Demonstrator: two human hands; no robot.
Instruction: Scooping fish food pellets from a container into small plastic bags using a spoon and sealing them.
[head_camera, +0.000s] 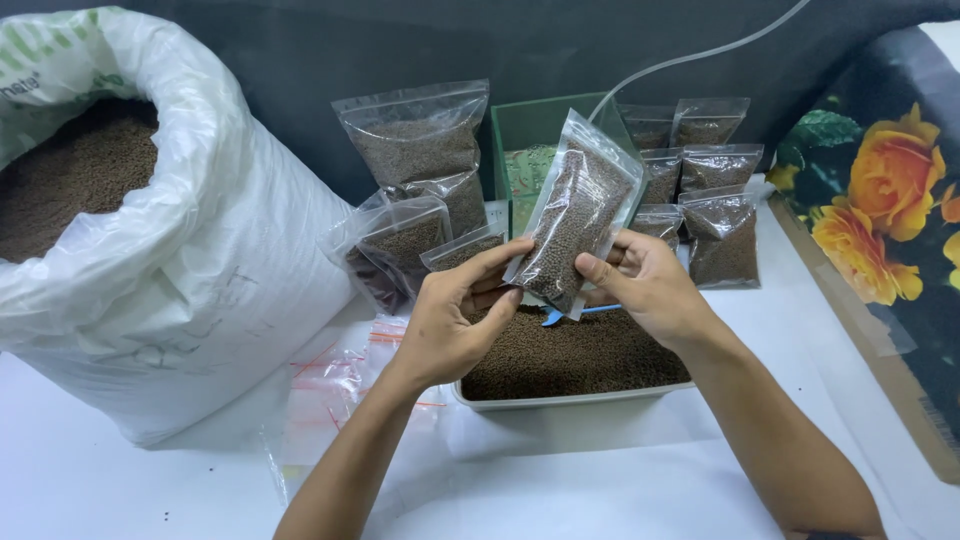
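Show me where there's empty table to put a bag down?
Bare white table lies in front of the pellet tray, between the forearms, and right of it beside the floral cloth. Behind the tray, filled bags crowd together.

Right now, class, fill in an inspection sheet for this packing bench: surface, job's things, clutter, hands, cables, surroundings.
Surface: white table.
Job's things: filled clear pouch of brown pellets held over a tray of pellets.
Clutter: large open white sack of pellets; filled pouches at the back; empty zip bags; green box.
Hands: left hand and right hand both grip the pouch.
Cables: one pale tube behind.
Surroundings: dark backdrop; floral cloth at right.
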